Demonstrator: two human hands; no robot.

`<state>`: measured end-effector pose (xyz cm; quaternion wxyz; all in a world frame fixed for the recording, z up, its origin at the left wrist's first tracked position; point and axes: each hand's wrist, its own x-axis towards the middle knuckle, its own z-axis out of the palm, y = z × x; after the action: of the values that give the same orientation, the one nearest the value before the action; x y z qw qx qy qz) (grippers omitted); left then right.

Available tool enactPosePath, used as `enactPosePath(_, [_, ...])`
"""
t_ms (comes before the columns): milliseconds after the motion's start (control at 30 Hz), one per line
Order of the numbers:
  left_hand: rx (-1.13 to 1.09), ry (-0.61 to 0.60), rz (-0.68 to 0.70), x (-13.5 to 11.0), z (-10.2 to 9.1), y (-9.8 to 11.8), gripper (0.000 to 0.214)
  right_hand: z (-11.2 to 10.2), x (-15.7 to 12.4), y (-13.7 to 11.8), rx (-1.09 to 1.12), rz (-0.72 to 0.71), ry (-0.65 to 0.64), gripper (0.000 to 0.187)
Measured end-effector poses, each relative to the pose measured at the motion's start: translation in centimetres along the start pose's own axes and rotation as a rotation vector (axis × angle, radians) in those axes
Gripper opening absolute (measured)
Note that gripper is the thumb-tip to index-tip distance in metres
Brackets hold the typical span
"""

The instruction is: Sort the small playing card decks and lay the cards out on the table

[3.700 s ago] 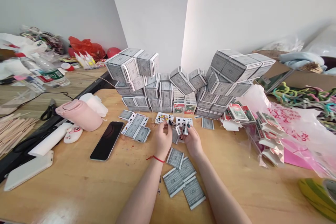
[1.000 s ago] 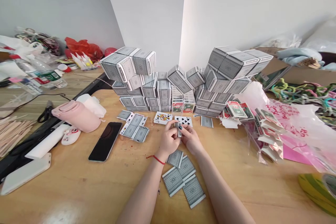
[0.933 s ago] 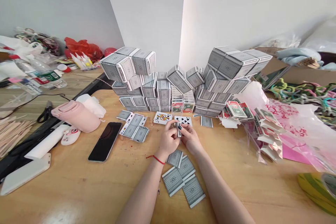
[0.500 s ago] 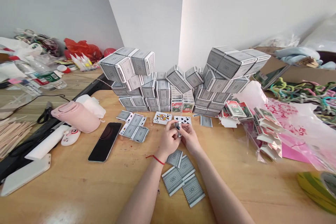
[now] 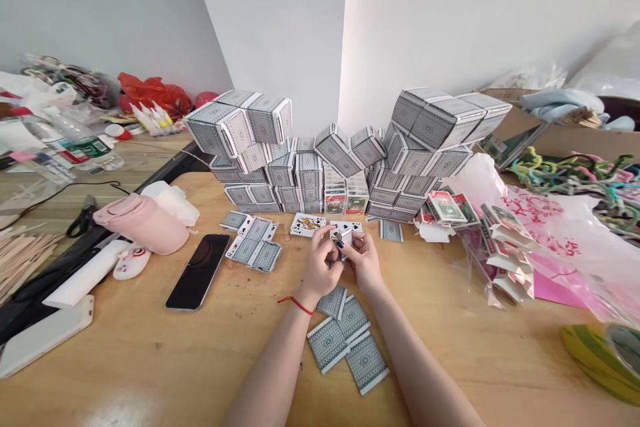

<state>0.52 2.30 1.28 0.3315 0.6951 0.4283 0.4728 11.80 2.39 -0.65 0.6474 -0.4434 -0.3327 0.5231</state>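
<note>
Left hand point(image 5: 319, 268) and right hand point(image 5: 365, 260) are close together at centre of the wooden surface point(image 5: 125, 360), fingers of both closed on a small folded playing card piece point(image 5: 343, 237), which is held just above the surface between the fingertips. Piece is partly hidden by the fingers; its long axis seems to run roughly near-far, with the upper end pointing far, toward a face-up spade card point(image 5: 346, 226), but exact tilt is hard to tell. A face-up court card point(image 5: 307, 224) lies just left of that spade card. Four grey-backed cards point(image 5: 340, 340) lie overlapping on the near side, right below the hands, and a similar group point(image 5: 255, 247) lies to the left. Far side has a tall stack of grey-patterned card boxes point(image 5: 300, 173) against the wall. Black smartphone point(image 5: 197, 272) and pink bottle point(image 5: 140, 220) sit left. Folded card pieces point(image 5: 507, 255) lie on a pink-printed plastic bag point(image 5: 565, 240) at right. Red string point(image 5: 299, 305) is around the left wrist.
</note>
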Motion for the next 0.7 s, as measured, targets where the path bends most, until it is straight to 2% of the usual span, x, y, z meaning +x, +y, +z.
enactPosePath(100, [-0.196,0.088,-0.193,0.2,0.2,-0.5,0.01,0.2,-0.1,-0.1,-0.029,-0.054,0.021,0.043])
enactPosePath(200, [-0.439,0.043,-0.406,0.6,0.1,-1.0,0.017,0.5,-0.2,-0.2,-0.087,-0.115,0.011,0.046])
enactPosePath(267, [-0.517,0.023,-0.475,0.8,-0.1,-1.0,0.025,0.5,-0.3,-0.2,-0.111,-0.132,-0.027,0.047])
enactPosePath(433, [-0.668,-0.109,-0.582,1.2,-0.7,-0.9,0.032,0.1,-0.2,-0.2,-0.116,-0.121,-0.133,0.049])
enactPosePath(533, [-0.741,-0.161,-0.581,1.3,-1.1,-1.0,0.03,-0.2,0.0,-0.1,-0.136,-0.136,-0.131,0.05])
enactPosePath(700, [-0.676,-0.087,-0.508,1.4,-1.6,-1.4,0.027,-0.2,0.2,-0.1,-0.167,-0.125,-0.112,0.06])
